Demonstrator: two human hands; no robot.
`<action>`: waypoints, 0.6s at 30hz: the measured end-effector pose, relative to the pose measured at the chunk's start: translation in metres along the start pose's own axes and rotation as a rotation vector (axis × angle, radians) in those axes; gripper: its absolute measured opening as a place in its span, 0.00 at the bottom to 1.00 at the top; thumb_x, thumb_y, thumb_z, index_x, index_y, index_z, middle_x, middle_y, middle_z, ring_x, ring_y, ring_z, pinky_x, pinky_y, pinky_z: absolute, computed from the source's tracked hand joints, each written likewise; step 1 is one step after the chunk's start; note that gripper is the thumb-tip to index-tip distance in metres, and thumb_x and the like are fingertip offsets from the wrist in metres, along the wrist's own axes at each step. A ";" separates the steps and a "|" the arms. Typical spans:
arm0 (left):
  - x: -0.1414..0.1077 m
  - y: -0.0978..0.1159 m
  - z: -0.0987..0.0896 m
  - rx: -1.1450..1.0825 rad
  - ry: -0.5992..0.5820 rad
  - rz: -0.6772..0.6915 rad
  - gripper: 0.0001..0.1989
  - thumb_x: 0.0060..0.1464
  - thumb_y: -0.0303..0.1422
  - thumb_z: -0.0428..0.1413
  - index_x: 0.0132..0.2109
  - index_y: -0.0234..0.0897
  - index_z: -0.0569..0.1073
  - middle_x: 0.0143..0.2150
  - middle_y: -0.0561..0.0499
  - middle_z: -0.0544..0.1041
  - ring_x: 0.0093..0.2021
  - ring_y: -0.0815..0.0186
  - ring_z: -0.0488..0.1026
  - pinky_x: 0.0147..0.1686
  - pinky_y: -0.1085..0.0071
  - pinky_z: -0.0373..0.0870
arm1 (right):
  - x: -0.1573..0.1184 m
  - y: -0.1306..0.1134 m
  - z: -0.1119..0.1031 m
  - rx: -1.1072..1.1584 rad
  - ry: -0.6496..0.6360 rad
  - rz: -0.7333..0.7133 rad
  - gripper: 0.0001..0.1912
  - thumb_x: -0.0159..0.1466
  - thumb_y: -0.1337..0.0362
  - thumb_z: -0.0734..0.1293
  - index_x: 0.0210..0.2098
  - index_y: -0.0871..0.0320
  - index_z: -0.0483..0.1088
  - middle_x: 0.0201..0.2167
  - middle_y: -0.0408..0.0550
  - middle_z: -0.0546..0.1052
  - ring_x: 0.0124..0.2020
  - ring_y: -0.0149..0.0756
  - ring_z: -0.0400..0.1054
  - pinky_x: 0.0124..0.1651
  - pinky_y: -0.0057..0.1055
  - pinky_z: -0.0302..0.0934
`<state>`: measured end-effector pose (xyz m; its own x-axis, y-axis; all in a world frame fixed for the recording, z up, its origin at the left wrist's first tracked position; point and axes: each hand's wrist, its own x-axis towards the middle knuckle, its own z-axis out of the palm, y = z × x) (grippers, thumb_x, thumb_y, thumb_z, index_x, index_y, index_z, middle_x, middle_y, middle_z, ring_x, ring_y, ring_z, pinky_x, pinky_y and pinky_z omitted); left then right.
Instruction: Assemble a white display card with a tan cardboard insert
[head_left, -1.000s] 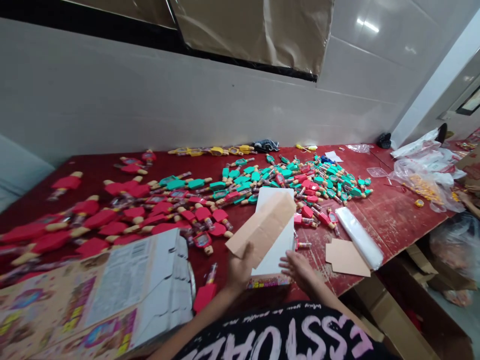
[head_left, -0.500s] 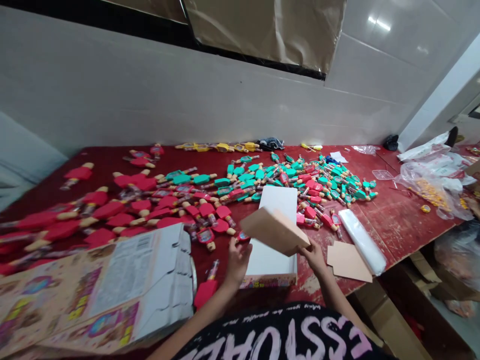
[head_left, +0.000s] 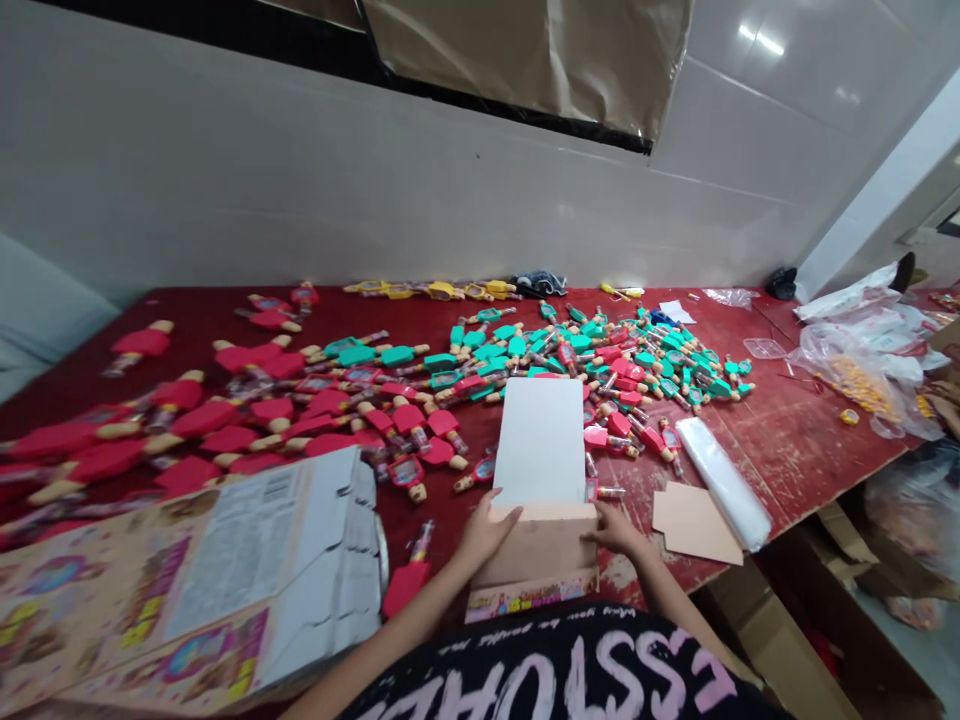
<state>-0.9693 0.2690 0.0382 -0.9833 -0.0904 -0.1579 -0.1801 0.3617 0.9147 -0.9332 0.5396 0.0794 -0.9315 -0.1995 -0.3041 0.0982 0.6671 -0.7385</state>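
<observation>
Your left hand (head_left: 487, 535) and your right hand (head_left: 615, 530) both rest on a tan card (head_left: 536, 548) at the bottom middle of the picture. Your fingers (head_left: 504, 516) are spread wide and lie on the card. They press on it and do not pinch it. The tan card sits on a bright printed box (head_left: 532, 600), right below a white board (head_left: 540, 440), and its top edge meets the low end of the board.

To do this well, press the same with both hands so the card sits straight. Keep its top edge even with the white board. Watch the small tube (head_left: 604, 492) just past your right hand, so you don't knock it. The red table (head_left: 787, 440) has heaps of red toys (head_left: 300, 420) and green toys (head_left: 592, 350) past the board. More flat tan card pieces (head_left: 694, 525) lie to your right, beside a roll of clear plastic (head_left: 724, 482).
</observation>
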 end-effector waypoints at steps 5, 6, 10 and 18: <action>-0.028 -0.034 0.015 0.006 -0.021 -0.057 0.29 0.44 0.40 0.55 0.53 0.35 0.61 0.55 0.39 0.65 0.55 0.52 0.64 0.55 0.55 0.59 | -0.021 -0.005 0.017 -0.229 -0.043 0.048 0.38 0.48 0.60 0.71 0.56 0.59 0.60 0.51 0.62 0.68 0.51 0.55 0.63 0.51 0.48 0.55; -0.032 -0.039 0.018 0.006 -0.032 -0.071 0.28 0.44 0.39 0.54 0.52 0.34 0.62 0.55 0.38 0.65 0.56 0.52 0.63 0.56 0.54 0.58 | -0.023 -0.008 0.022 -0.276 -0.045 0.037 0.38 0.44 0.57 0.73 0.53 0.59 0.63 0.53 0.64 0.66 0.54 0.59 0.59 0.53 0.51 0.51; -0.032 -0.052 0.026 -0.024 -0.070 -0.118 0.25 0.43 0.36 0.54 0.50 0.33 0.64 0.54 0.38 0.65 0.59 0.50 0.58 0.59 0.52 0.52 | -0.018 -0.018 0.046 -0.539 -0.193 -0.155 0.46 0.38 0.55 0.75 0.54 0.60 0.60 0.56 0.66 0.62 0.55 0.61 0.55 0.56 0.55 0.47; -0.031 -0.047 0.028 -0.320 -0.120 -0.200 0.26 0.45 0.40 0.53 0.52 0.36 0.63 0.51 0.40 0.69 0.52 0.54 0.67 0.51 0.58 0.64 | 0.003 -0.015 0.060 -0.592 -0.325 -0.249 0.50 0.40 0.49 0.73 0.56 0.61 0.55 0.49 0.63 0.66 0.48 0.59 0.62 0.45 0.56 0.60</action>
<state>-0.9308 0.2808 -0.0105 -0.9290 -0.0135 -0.3699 -0.3702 0.0383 0.9282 -0.9165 0.4856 0.0535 -0.7409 -0.5385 -0.4013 -0.3958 0.8329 -0.3869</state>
